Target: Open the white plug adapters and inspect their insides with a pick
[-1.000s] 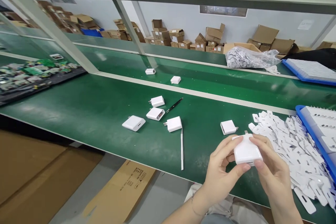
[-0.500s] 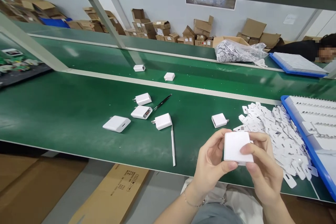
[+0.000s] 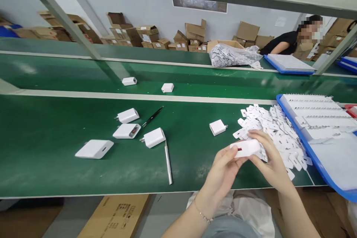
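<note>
A white charger (image 3: 249, 148) is held between both hands, its end face with a dark reddish port slot turned up toward me. My left hand (image 3: 224, 169) pinches its left end, the thumb beside the slot. Around the right end curl the thumb and fingers of my right hand (image 3: 272, 161). A pile of loose white flat covers (image 3: 279, 130) lies just behind the right hand. Another white charger (image 3: 218, 127) with prongs rests on the green bench (image 3: 192, 148) beyond the left hand.
To the left lie several white chargers (image 3: 153, 137), black tweezers (image 3: 153, 116) and a silver pen-like tool (image 3: 168, 163). On the right is a blue tray (image 3: 315, 156) with rows of white parts. Across the bench a person (image 3: 284, 46) sits near a bag of parts (image 3: 231, 55).
The charger in my hands has been tilted so its slotted end shows instead of its broad face. My view has swung to the right, bringing more of the blue tray in.
</note>
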`<act>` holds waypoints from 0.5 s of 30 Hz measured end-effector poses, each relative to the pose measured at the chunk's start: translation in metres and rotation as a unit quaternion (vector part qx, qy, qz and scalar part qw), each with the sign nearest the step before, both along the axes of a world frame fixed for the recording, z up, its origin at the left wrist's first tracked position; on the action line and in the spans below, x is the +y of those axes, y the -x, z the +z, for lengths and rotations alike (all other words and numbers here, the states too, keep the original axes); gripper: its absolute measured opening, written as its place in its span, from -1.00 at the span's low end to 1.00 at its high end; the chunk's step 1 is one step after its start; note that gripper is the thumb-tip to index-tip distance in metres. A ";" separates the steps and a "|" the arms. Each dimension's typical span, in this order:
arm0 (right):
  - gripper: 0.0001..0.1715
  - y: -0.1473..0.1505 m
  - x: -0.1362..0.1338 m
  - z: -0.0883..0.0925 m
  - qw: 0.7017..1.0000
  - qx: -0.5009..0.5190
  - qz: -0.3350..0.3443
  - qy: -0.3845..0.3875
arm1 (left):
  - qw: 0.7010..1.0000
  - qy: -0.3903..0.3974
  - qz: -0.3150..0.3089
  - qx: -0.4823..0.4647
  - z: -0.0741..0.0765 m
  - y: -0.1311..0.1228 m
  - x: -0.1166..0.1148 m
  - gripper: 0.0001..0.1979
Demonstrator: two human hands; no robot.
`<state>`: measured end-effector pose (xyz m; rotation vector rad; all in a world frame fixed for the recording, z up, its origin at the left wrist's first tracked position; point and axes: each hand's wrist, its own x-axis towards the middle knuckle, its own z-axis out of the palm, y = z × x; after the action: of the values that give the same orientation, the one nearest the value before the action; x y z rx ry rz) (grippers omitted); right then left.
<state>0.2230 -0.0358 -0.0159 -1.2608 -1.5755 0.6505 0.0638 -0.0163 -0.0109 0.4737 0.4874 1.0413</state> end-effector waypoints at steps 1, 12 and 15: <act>-0.61 -0.003 -0.002 -0.005 0.999 0.041 0.000 0.000 | 1.000 0.006 -0.029 -0.002 0.001 -0.004 -0.001 -0.59; -0.70 -0.023 -0.036 -0.005 0.996 0.080 -0.011 -0.049 | 0.876 -0.345 0.149 0.302 0.016 -0.050 0.017 -0.39; -0.68 -0.025 -0.039 -0.003 0.995 0.051 -0.058 -0.059 | 0.892 -0.332 0.110 0.287 0.012 -0.073 0.020 -0.40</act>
<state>0.2478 -0.0748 -0.0191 -1.2030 -1.4240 0.5319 0.1363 0.0042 0.0015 1.3893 0.7146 1.2797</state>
